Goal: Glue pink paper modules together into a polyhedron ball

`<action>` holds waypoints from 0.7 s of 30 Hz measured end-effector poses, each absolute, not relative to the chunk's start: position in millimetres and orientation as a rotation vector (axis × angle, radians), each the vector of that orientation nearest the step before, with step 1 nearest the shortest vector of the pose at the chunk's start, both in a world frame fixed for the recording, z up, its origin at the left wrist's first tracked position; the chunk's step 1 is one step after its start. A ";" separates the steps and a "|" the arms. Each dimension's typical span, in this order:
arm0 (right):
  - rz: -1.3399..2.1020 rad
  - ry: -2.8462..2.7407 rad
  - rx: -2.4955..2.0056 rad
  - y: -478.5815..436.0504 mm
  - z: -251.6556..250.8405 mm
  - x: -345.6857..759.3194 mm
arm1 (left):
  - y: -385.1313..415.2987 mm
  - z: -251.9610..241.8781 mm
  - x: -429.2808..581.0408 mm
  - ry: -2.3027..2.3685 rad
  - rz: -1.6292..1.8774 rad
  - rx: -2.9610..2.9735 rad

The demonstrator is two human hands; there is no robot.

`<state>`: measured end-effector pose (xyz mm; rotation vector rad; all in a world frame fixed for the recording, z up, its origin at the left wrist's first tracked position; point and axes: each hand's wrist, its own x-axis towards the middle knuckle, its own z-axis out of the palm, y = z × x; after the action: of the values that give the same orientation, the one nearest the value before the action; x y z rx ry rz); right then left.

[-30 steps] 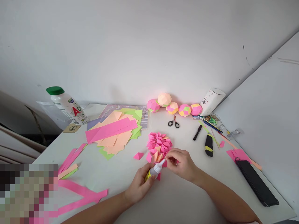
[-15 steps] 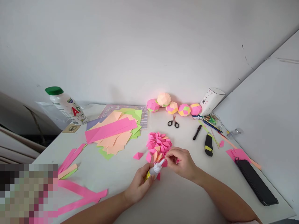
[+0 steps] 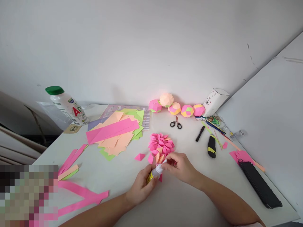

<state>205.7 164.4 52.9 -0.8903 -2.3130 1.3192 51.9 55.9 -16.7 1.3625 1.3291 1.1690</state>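
Note:
My left hand [image 3: 141, 183] is wrapped around a small glue bottle [image 3: 155, 173] with a white nozzle and a yellow label, tilted up to the right. My right hand [image 3: 178, 165] is closed in a pinch at the nozzle's tip; what its fingers hold is hidden, though a bit of pink shows beside them. Just beyond both hands lies a heap of folded paper pieces [image 3: 161, 143], mostly pink with a few peach ones. One pink folded piece [image 3: 139, 156] lies apart, left of the heap.
Paper sheets [image 3: 118, 132] lie at left, with pink strips [image 3: 80, 201] nearer. Faceted paper balls [image 3: 175, 108] line the wall behind scissors [image 3: 176, 123]. At right are a marker [image 3: 200, 134], a black-and-yellow cutter [image 3: 211, 146] and a black phone case [image 3: 259, 186]. A white bottle [image 3: 68, 105] stands back left.
My right hand has moved slightly left and down, its fingertips closing in on the nozzle's tip. My left hand and the glue bottle stay nearly in place.

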 end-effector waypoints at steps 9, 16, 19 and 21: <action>1.689 -2.127 -0.993 165.6 55.7 208.5 | 55.9 -16.2 51.6 1.312 1.152 1.365; 1.575 -2.113 -0.969 165.3 54.7 205.5 | 56.5 -14.9 50.1 1.297 1.117 1.368; 1.533 -2.113 -0.979 165.1 54.8 204.8 | 57.3 -12.8 51.0 1.286 1.108 1.365; 1.513 -2.114 -0.975 165.1 55.3 204.4 | 58.1 -11.2 52.3 1.301 1.123 1.351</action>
<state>204.4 165.1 55.3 -0.9746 -2.1144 1.5131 52.3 58.1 -11.2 1.3512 1.3014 1.1231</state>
